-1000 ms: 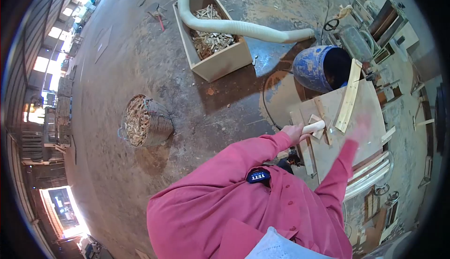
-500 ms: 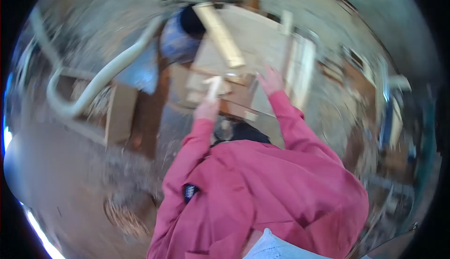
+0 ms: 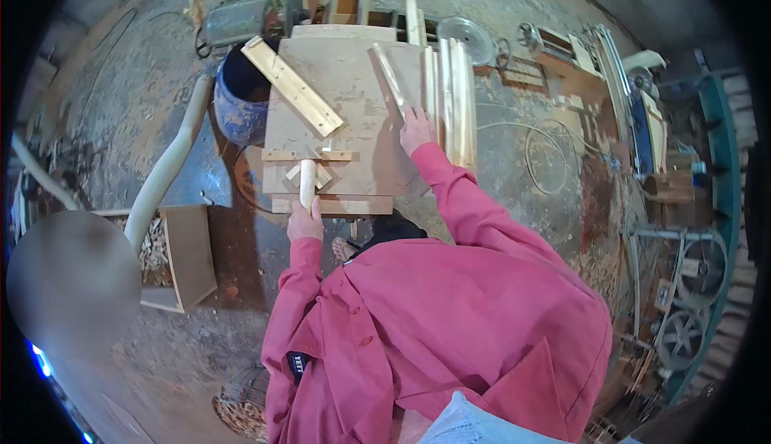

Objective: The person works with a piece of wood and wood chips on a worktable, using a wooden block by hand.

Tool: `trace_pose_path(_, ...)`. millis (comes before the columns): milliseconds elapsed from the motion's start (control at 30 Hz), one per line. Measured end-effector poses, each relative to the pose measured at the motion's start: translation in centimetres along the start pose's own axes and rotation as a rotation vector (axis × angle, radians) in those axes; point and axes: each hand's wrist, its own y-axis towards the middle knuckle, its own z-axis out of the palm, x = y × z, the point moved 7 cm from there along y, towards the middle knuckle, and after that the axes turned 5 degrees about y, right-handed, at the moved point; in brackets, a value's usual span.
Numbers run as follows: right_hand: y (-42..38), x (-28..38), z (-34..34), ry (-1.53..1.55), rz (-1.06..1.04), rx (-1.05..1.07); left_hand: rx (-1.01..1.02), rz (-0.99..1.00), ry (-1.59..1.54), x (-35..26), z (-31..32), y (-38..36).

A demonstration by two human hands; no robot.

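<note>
My left hand [image 3: 305,222] is closed around the near end of a pale wooden stick [image 3: 307,180] at the table's front edge. The stick's far end lies over small crossed wooden pieces [image 3: 324,176], by a wooden crossbar [image 3: 281,155] fixed on the worktable [image 3: 373,143]. My right hand [image 3: 418,130] is at the right side of the table, its fingers closed on the near end of a long, thin wooden strip [image 3: 389,76]. A wider board with dark holes [image 3: 294,88] lies slantwise between the hands, farther back.
Long pale battens [image 3: 458,106] line the table's right edge. A blue drum [image 3: 238,102] stands at its left, near a thick hose [image 3: 173,155] and a box of wood scraps [image 3: 189,251]. A machine with wheels [image 3: 691,299] stands at the far right.
My right hand, earlier spread over the right part of the table, now grips the wooden strip. My left hand still holds the stick, now over the crossed pieces. The view has shifted and sharpened.
</note>
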Motion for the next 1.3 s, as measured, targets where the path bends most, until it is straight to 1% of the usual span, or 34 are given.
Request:
trace_pose_path(67,0.4,2.2,1.3,0.210,0.092,0.101,-0.003,-0.039,0.021,0.7,-0.2,-0.1)
trace_pose_path(100,0.9,3.4,2.4,0.222,0.066,0.121,0.016,-0.027,0.009,0.8,0.0,0.0)
trace_pose_path(167,2.2,5.6,4.0,0.332,-0.046,0.048,0.037,-0.025,-0.002,0.6,0.0,0.1)
trace_pose_path(200,2.9,6.6,4.8,0.342,-0.067,0.062,0.027,-0.050,-0.004,0.8,-0.2,0.0)
trace_pose_path(267,4.5,8.4,7.0,0.359,-0.055,0.189,0.008,-0.028,-0.021,0.6,-0.5,-0.1)
trace_pose_path(300,5.3,9.1,8.0,0.363,-0.068,0.197,0.007,-0.025,-0.033,0.6,-0.6,-0.1)
trace_pose_path(400,7.1,10.9,10.4,0.408,-0.101,0.217,0.010,-0.023,-0.043,0.7,-0.6,-0.1)
trace_pose_path(467,7.8,12.2,10.8,0.413,-0.159,0.126,0.011,-0.031,-0.045,0.9,-0.6,0.0)
trace_pose_path(500,8.4,12.7,11.2,0.414,-0.167,0.132,0.013,-0.029,-0.041,1.0,-0.6,0.0)
trace_pose_path(567,9.4,12.6,12.3,0.454,-0.107,0.227,0.015,-0.042,-0.046,1.1,-0.5,0.1)
trace_pose_path(700,10.5,13.0,13.3,0.412,-0.105,0.209,0.028,-0.055,-0.056,1.0,-0.7,0.4)
trace_pose_path(767,10.8,12.7,14.0,0.430,-0.112,0.246,0.037,-0.055,-0.067,0.8,-0.8,0.4)
trace_pose_path(933,11.3,12.7,13.4,0.434,-0.099,0.255,0.020,-0.037,-0.057,0.8,0.0,1.0)
trace_pose_path(1000,12.4,12.5,13.9,0.440,-0.099,0.263,0.014,-0.036,-0.052,0.1,-0.1,2.0)
trace_pose_path(1067,13.5,12.0,14.5,0.425,-0.146,0.178,0.008,-0.036,-0.053,-0.6,-0.3,2.8)
trace_pose_path(1100,14.2,11.8,14.6,0.431,-0.141,0.179,0.010,-0.036,-0.045,-1.0,-0.3,3.5)
trace_pose_path(1167,16.2,11.1,15.2,0.452,-0.088,0.242,0.019,-0.044,-0.036,-2.1,-0.2,5.1)
trace_pose_path(1300,19.6,10.2,15.3,0.465,-0.058,0.280,0.014,-0.045,-0.009,-4.3,-0.1,7.9)
